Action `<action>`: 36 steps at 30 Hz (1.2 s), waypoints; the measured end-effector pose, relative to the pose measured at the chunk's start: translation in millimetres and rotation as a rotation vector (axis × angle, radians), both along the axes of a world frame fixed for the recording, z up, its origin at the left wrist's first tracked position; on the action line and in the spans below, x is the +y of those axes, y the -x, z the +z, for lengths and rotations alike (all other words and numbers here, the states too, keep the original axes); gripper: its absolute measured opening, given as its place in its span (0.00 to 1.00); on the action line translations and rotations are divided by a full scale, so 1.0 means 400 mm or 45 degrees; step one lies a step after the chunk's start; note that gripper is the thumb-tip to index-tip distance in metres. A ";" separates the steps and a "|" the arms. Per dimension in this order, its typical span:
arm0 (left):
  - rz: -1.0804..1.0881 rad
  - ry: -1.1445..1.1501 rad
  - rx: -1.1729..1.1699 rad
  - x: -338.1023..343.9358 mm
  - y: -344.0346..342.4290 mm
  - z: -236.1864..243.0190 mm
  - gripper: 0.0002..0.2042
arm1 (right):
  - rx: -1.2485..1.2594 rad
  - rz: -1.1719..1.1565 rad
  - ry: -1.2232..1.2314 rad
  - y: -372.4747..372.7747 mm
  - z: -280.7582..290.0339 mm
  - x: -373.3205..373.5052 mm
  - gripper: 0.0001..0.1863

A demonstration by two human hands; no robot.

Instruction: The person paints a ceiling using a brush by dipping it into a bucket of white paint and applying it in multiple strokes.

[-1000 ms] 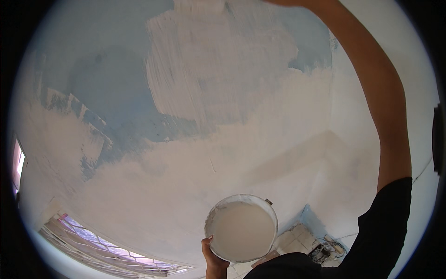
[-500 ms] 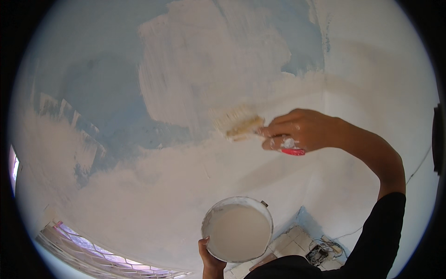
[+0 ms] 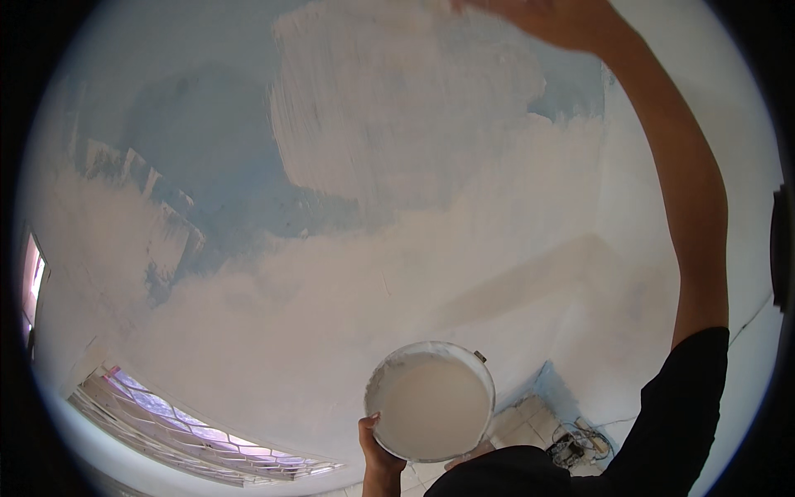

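Observation:
At the lower middle, my left hand (image 3: 381, 451) grips a round bucket (image 3: 377, 384), its thumb over the near-left rim. Off-white paint (image 3: 435, 407) fills the bucket, level with some smears on the inner wall. High at the top edge, my right hand (image 3: 567, 21) is blurred and partly cut off, closed on a paintbrush (image 3: 424, 10) whose bristles barely show against the wall. Around it lies the wall (image 3: 199, 149), blue with broad, uneven patches of pale paint (image 3: 406, 116).
A window with a white lattice grille (image 3: 199, 443) runs along the lower left. Past the bucket, pale floor tiles (image 3: 520, 422) meet a blue-painted wall foot, with a tangle of cables (image 3: 580, 443) beside them. A dark object (image 3: 780, 248) sits at the far right edge.
My right hand has swung up from mid-wall to the top edge, taking the paintbrush along. The view has shifted slightly; my left hand keeps its hold on the bucket.

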State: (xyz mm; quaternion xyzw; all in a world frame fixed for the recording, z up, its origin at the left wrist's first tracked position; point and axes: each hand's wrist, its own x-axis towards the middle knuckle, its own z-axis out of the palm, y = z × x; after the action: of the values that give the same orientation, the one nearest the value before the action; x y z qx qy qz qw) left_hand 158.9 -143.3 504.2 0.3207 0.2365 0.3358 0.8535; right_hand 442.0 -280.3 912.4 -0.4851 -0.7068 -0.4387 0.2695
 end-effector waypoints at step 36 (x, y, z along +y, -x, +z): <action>0.071 -0.072 -0.026 -0.030 -0.005 0.014 0.29 | -0.411 -0.131 -0.280 -0.033 -0.096 0.129 0.10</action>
State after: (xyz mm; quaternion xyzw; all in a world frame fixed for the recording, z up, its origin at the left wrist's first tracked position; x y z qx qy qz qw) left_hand 160.8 -155.3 509.7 0.3346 0.2269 0.3692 0.8368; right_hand 455.2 -228.9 874.1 -0.4116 -0.6629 -0.5986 0.1813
